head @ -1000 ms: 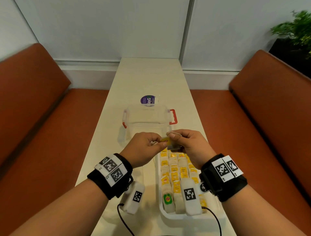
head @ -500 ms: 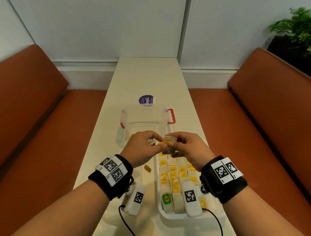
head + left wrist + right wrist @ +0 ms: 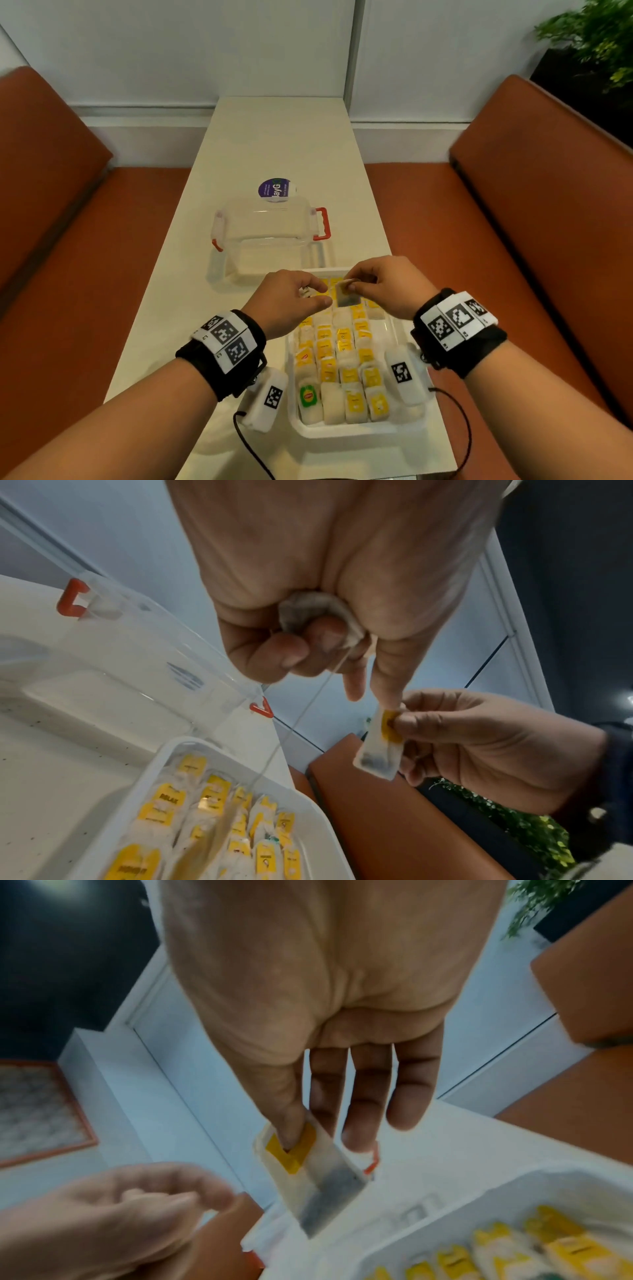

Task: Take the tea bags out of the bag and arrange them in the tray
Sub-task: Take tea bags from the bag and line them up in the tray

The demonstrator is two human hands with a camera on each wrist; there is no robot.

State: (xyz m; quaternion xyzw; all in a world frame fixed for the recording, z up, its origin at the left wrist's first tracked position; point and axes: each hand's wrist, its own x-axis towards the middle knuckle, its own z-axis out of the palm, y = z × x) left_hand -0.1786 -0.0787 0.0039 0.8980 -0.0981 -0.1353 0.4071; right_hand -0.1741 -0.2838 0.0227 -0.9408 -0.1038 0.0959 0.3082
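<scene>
My right hand pinches a tea bag by its yellow tag, thumb on the tag, and the bag hangs upright over the far end of the white tray. My left hand is just left of it. Its curled fingers hold a second, crumpled tea bag against the palm, and a thin string hangs from it toward the tray. Rows of tea bags with yellow tags fill the tray, and one has a green tag.
A clear plastic box with red latches stands just beyond the tray on the narrow white table. A round purple label lies behind it. Orange benches flank the table. A plant is at the far right.
Both hands were pinching the same tea bag. The left hand has drawn back a little, leaving that bag hanging from the right hand alone.
</scene>
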